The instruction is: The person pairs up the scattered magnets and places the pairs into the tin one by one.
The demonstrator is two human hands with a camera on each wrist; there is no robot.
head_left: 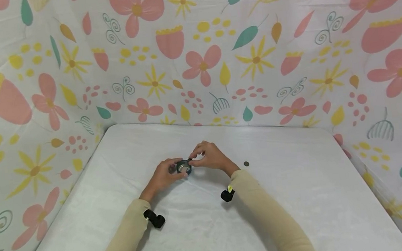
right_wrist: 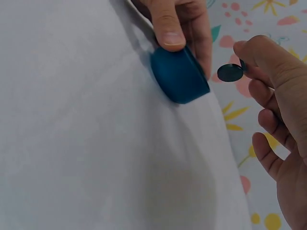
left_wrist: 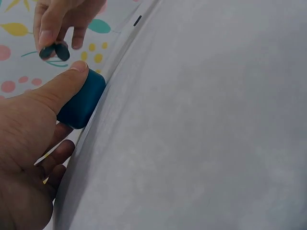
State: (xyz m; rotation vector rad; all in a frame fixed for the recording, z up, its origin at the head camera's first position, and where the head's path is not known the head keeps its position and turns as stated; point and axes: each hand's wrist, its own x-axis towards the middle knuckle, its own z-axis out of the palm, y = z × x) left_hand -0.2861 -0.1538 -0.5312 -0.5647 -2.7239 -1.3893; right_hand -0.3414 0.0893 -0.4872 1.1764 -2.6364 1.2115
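My left hand (head_left: 163,174) holds a small round blue container (left_wrist: 82,103) between thumb and fingers, close over the white table. Its top faces up in the head view, showing a shiny inside. Beside its rim, my right hand (head_left: 209,157) pinches small dark coin-like discs (left_wrist: 61,51) between thumb and forefinger. Two dark ovals show at those fingertips in the left wrist view. From the right wrist, one flat disc (right_wrist: 230,73) stands out toward the container, with a gap between them. The other right fingers are loosely bent.
Another small dark coin-like disc (head_left: 246,164) lies on the white-covered table (head_left: 316,195), to the right of the right hand. Flower-printed cloth (head_left: 199,32) hangs along the back and both sides. Black wrist cameras (head_left: 154,219) sit at the beige sleeves.
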